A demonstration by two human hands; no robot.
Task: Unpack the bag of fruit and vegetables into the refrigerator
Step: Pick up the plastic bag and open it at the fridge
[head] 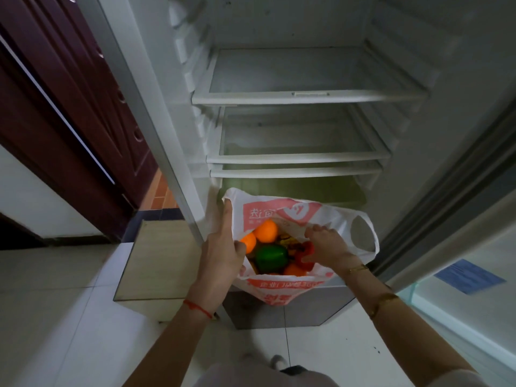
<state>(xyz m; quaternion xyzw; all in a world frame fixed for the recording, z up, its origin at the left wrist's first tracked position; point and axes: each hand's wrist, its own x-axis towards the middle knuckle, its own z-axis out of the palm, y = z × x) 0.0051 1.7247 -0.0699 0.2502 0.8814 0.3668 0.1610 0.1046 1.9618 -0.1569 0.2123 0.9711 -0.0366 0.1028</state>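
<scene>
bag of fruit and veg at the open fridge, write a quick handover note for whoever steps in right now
Left hand: grips the left edge of the bag, holding it open.
Right hand: pinches the bag's right rim, its fingers at the opening; it holds no produce.
Bag: hangs in front of the fridge's lower part and holds two oranges, a green pepper, a red pepper and more underneath that I cannot make out.
Fridge: door open, shelves bare.
Done: bag brought to the fridge and opened.
Left: move every item onto the shelves.
</scene>
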